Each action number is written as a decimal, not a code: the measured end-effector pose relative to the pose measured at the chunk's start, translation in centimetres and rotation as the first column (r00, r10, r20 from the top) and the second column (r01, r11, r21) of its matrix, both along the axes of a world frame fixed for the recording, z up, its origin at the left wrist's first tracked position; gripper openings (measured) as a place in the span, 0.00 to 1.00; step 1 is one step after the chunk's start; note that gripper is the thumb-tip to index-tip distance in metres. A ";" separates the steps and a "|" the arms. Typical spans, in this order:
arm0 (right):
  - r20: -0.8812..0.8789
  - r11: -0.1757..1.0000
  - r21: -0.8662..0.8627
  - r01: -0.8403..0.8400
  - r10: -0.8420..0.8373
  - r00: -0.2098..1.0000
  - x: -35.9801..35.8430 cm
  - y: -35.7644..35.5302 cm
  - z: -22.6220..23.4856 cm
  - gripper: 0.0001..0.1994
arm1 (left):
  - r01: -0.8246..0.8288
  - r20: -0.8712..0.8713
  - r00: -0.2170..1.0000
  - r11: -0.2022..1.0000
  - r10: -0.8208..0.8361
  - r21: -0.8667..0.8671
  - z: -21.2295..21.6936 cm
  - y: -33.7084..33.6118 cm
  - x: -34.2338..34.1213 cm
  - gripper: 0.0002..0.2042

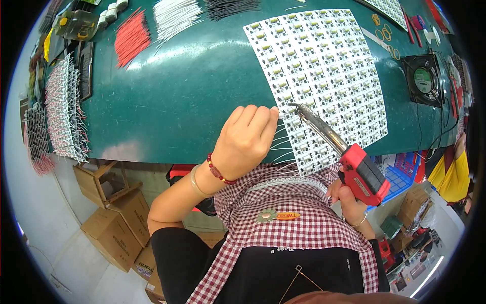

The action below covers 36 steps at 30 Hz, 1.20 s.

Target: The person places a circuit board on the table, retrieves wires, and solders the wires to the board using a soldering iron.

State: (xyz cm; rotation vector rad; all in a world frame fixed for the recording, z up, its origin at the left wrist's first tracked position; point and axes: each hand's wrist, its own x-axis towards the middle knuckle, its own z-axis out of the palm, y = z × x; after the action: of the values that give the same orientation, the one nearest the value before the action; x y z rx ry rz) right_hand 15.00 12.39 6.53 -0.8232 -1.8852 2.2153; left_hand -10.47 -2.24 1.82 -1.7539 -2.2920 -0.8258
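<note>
1. A green tabletop (177, 101) is spread across the frame, with red wires (132, 39) and white wires (174, 19) laid in bundles at the upper left and a fan (424, 78) set at the upper right.
2. A white sheet of small circuit boards (346, 65) is laid from the upper centre down to the table's near edge; thin pale wires (279, 144) are seen along its lower left side.
3. The red handle of a soldering iron (360, 175) is gripped by the right hand (350, 203), and its tip is held over the sheet's left side (whether contact is made cannot be told).
4. The fingers of the left hand (245, 133) are curled closed beside that tip; what is pinched there cannot be made out.
5. Fingertips could be burned, since they are kept so near the hot end.
6. Neighbouring parts could be scorched if the metal barrel were dipped too low.
7. Wires could be snagged and the sheet dragged askew, as its bottom corner is brought close to the checked apron (293, 228).
</note>
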 end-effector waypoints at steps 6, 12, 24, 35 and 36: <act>0.058 0.999 0.039 0.029 -0.031 0.998 -0.7 -0.1 0.3 0.29 | -0.002 0.035 0.999 1.000 0.003 -0.023 0.6 -0.6 -0.5 0.14; 0.048 0.998 0.038 0.058 -0.060 0.997 -1.0 0.5 0.2 0.27 | -0.056 0.039 0.998 0.998 0.056 -0.004 2.5 -2.6 -1.9 0.15; 0.168 0.998 0.044 -0.044 0.036 0.985 -0.2 1.2 -1.0 0.09 | -0.028 0.077 0.997 0.999 0.025 0.037 0.0 0.3 -0.7 0.13; 0.220 0.982 0.153 -0.114 0.079 0.972 0.5 1.3 -1.5 0.13 | -0.040 0.078 0.996 0.999 0.037 0.030 0.1 0.4 -0.6 0.13; 0.242 0.978 0.166 -0.127 0.085 0.967 0.6 1.3 -1.5 0.14 | -0.041 0.078 0.996 0.999 0.039 0.030 0.1 0.4 -0.6 0.13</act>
State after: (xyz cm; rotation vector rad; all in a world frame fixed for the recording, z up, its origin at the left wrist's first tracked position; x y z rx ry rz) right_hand 15.61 13.69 5.07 -1.0102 -2.2494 2.0400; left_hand -11.11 -1.88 1.90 -1.6860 -2.3411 -0.9333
